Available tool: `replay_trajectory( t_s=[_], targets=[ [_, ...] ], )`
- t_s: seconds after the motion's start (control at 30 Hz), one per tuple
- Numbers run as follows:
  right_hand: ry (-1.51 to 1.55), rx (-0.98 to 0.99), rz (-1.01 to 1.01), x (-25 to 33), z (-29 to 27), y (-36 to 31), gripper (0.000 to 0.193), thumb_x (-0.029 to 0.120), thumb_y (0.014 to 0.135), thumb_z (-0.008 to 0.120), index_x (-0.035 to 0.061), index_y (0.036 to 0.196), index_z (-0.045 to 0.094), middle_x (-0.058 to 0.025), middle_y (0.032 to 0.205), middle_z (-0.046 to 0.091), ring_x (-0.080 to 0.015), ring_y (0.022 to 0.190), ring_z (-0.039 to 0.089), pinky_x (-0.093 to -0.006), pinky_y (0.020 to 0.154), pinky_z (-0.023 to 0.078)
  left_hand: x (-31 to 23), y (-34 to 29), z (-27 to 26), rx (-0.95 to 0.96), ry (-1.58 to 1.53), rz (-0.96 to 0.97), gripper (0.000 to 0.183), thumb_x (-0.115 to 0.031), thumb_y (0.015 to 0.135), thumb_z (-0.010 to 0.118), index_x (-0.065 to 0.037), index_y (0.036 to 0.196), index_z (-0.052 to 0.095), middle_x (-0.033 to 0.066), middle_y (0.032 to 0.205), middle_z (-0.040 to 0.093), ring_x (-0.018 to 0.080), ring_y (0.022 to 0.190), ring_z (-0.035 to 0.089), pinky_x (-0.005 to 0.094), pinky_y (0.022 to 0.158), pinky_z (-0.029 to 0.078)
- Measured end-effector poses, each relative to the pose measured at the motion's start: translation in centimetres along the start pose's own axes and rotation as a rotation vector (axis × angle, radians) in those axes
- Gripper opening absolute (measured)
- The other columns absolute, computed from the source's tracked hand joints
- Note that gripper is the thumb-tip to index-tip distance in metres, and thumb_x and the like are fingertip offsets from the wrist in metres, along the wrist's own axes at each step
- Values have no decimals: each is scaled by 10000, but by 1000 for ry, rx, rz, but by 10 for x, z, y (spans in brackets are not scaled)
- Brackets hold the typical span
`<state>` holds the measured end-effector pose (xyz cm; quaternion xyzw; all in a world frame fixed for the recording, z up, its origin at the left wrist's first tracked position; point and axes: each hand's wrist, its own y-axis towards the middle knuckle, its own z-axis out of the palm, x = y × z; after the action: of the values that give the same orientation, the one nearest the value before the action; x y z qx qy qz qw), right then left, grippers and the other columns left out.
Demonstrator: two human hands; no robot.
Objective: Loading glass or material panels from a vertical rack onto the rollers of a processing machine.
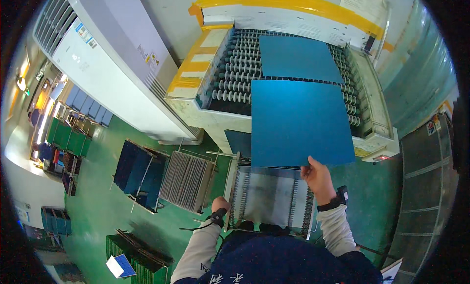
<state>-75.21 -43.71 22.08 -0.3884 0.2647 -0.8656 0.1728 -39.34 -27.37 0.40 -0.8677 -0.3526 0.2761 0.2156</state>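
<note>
A: Right hand (317,176)?
B: Closed on the near edge of a blue panel (298,122), which is held flat over the front of the roller conveyor (230,83).
A: Left hand (220,204)?
B: Rested on the corner of the slotted rack (271,198); grip cannot be told.
A: Else noted?
B: A second blue panel (297,57) is seen lying farther along the rollers; another rack (188,180) stands to the left on the green floor (98,205).
</note>
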Motion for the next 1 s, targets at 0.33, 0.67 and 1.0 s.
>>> replay_trajectory(
  t_s=[0.33,0.67,1.0],
  targets=[
    [-42,-7,-33,13,17,14,192,219,858,699,80,844,567,-53,734,580,-223,686,632,-348,619,523,-6,-8,-6,23,-20,9,270,-233,633,689,-39,820,672,193,838,679,373,844,653,436,747,518],
    [-43,53,-69,22,29,33,182,204,855,704,77,881,576,-51,759,584,-218,738,633,-342,634,532,19,6,7,-12,-129,34,218,-209,611,715,-53,750,652,166,763,669,357,749,648,426,690,516],
    [-27,55,-65,30,25,49,168,203,856,701,79,886,591,-60,771,604,-218,733,631,-344,647,524,9,8,10,28,5,42,373,-374,641,832,-70,805,693,141,855,695,302,811,670,400,743,536]
  ],
)
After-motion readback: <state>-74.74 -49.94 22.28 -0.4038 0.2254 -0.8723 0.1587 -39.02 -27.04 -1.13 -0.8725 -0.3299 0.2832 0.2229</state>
